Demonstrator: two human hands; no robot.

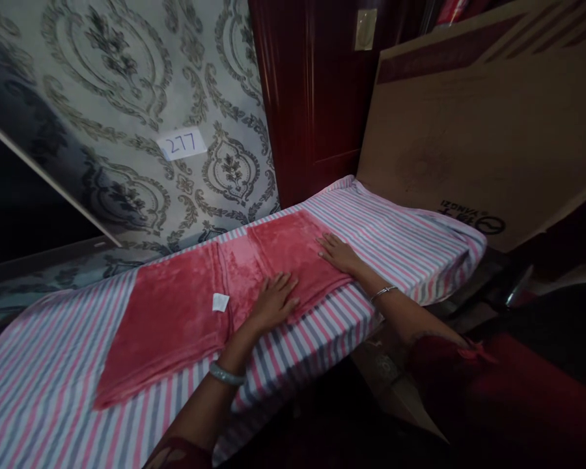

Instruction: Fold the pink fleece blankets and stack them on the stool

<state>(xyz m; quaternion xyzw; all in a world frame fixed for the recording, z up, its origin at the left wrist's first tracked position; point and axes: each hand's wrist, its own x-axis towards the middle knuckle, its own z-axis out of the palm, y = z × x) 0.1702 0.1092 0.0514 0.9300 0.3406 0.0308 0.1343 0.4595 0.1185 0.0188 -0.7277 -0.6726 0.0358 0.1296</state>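
Observation:
A plush red-pink blanket [176, 312] lies folded on the striped cloth [395, 221], its two ends turned in toward the middle. Between the folded ends a lighter pink strip shows, and a small white tag [220, 302] sits near the inner edge of the left fold. My left hand [274, 301] lies flat at the left part of the right fold, fingers apart. Spread over that fold's right edge is my right hand [339, 253], palm down. Neither hand grips anything.
The cloth covers a long narrow surface against a patterned wall [127, 98]. A paper marked 277 [183, 143] is stuck on the wall. A dark red door [312, 98] and a large cardboard box [434, 130] stand behind. A dark panel [24, 202] is at left.

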